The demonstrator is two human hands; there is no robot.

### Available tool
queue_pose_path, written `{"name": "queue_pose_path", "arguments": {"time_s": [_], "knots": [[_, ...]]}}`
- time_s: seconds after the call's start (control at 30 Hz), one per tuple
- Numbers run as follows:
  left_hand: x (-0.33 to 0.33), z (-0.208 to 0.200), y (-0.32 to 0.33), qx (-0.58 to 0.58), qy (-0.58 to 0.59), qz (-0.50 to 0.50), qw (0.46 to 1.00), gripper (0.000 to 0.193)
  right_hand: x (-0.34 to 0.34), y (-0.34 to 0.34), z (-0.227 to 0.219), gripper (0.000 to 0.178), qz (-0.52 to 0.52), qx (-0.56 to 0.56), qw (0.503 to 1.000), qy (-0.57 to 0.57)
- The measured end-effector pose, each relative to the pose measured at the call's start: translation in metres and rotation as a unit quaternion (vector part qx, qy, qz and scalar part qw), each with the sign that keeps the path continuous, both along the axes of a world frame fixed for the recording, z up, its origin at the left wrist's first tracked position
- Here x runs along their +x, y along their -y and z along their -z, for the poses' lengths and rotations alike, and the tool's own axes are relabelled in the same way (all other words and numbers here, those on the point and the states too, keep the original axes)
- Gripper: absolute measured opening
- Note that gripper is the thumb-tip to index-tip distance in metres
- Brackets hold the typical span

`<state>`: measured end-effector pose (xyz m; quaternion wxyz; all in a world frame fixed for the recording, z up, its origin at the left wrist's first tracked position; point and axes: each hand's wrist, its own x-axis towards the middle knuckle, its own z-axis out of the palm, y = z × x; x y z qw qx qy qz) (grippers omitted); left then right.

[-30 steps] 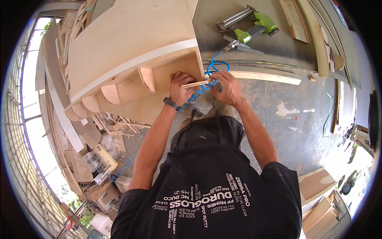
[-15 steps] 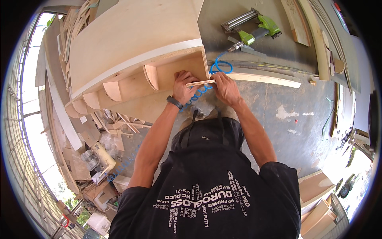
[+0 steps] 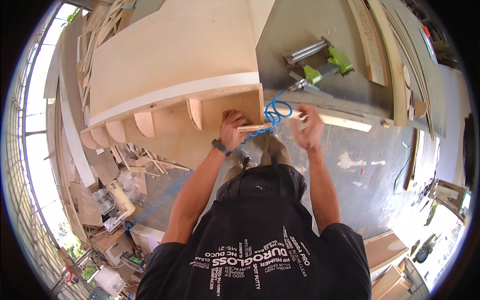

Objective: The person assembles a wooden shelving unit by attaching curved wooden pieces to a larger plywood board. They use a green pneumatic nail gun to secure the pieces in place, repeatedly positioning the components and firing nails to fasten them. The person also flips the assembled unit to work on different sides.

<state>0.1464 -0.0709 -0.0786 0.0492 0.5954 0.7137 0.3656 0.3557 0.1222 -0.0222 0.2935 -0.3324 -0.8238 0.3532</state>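
Observation:
My left hand (image 3: 232, 131) grips a small, thin wooden piece (image 3: 253, 128) with its fingers closed, at the open front of a long plywood box (image 3: 225, 97). Curved wooden dividers (image 3: 194, 114) stand in a row along this box. To the right, my right hand (image 3: 308, 129) is raised and smeared by motion, its thumb and fingers apart, with nothing visible in it. Between my hands runs a coiled blue air hose (image 3: 276, 111). It leads to a green nail gun (image 3: 320, 65) lying on the grey worktop.
A pale wooden strip (image 3: 345, 121) lies along the worktop's near edge. Long boards (image 3: 367, 42) rest at the far right. Wood offcuts (image 3: 150, 162) and a cream-coloured machine (image 3: 120, 197) are on the floor at left. More boards (image 3: 392, 280) stand at lower right.
My right hand has let go of the small wooden piece and moved right, away from it. My left hand still holds the piece. The view has shifted, so the box appears lower.

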Motion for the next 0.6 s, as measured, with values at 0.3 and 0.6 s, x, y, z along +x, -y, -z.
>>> {"name": "queue_pose_path", "arguments": {"time_s": [0.3,0.6], "knots": [[0.004,-0.007,-0.001,-0.024,0.060,-0.032,0.997,0.017,-0.063,-0.194,0.037,0.085,0.383,-0.303,0.848,0.205],[0.004,-0.015,-0.004,-0.038,0.054,-0.039,0.997,0.024,-0.057,-0.180,0.041,0.066,0.390,-0.231,0.867,0.208]]}}
